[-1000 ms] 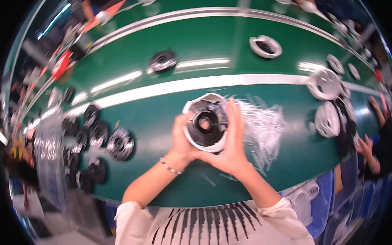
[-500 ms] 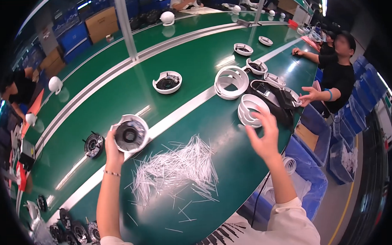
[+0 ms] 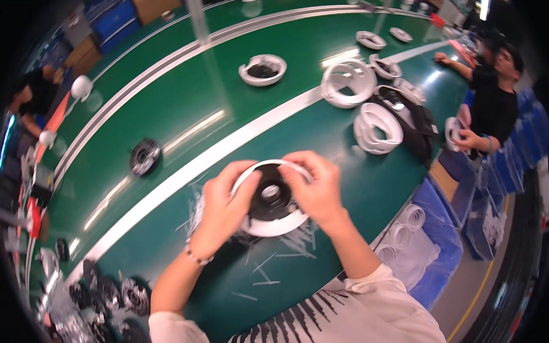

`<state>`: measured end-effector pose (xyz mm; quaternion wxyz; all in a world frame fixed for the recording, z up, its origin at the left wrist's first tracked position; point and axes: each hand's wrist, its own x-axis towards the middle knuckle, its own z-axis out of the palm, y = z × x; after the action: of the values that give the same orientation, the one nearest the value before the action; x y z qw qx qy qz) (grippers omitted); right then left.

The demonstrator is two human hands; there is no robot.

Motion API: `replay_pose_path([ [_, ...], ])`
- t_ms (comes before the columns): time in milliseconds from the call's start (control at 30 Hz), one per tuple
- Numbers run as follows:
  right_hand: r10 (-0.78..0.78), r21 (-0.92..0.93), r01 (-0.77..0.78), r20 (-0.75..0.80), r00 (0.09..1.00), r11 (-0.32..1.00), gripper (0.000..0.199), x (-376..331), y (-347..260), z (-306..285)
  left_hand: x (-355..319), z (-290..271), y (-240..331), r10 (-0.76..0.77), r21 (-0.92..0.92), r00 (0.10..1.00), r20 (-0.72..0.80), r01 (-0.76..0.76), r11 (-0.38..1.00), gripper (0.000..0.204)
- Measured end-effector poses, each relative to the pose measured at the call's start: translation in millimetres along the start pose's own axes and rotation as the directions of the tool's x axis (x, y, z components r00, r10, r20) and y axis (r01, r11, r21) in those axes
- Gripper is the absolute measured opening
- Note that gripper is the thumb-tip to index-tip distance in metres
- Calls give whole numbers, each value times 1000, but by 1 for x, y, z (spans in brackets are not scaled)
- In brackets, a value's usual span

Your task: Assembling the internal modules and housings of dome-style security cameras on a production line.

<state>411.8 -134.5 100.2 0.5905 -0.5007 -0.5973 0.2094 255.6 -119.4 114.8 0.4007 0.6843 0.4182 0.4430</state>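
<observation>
Both my hands hold a white round housing point(image 3: 276, 227) with a black, lens-like centre point(image 3: 268, 199), tilted toward me above the workbench. My left hand point(image 3: 224, 200) grips its left side, thumb laid over the upper rim. On the opposite side my right hand point(image 3: 317, 185) is closed round the rim, its thumb reaching inside. I cannot tell whether the white band at the top is a separate ring. Beneath the housing lies a pile of thin whitish sticks point(image 3: 298, 240), partly hidden. White rings stand in two stacks to the right, a farther one point(image 3: 346, 84) and a nearer one point(image 3: 377, 128).
A black round part point(image 3: 146, 156) and another white housing point(image 3: 263, 70) lie on the green conveyor beyond the metal strip point(image 3: 207, 146). Black parts point(image 3: 106, 292) crowd the lower left. Blue bins point(image 3: 437, 244) stand below the right edge, where a co-worker point(image 3: 493, 100) handles a white part.
My left hand has brought the housing right and nearer, over the sticks. My right hand has left the ring stacks and taken hold of the housing. The view has shifted.
</observation>
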Motion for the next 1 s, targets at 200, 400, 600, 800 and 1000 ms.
replay_pose_path([
  [200,90,135,-93,22,996,986,16,-4,-3,1,-4,2,0,57,-46,996,-75,-61,997,17],
  [400,115,163,-130,98,988,978,15,-2,-7,0,-6,-3,-4,-39,-208,999,-13,36,977,17],
  [600,158,83,-167,98,983,983,18,-5,-10,-1,-4,-4,-11,-48,-236,999,22,52,970,15],
  [800,85,-141,-60,184,979,988,17,0,-9,-4,3,-4,-3,106,246,992,67,-119,962,16],
  [1000,-13,-83,24,128,992,996,17,-3,-9,-4,6,-2,1,126,186,988,92,-142,972,16],
])
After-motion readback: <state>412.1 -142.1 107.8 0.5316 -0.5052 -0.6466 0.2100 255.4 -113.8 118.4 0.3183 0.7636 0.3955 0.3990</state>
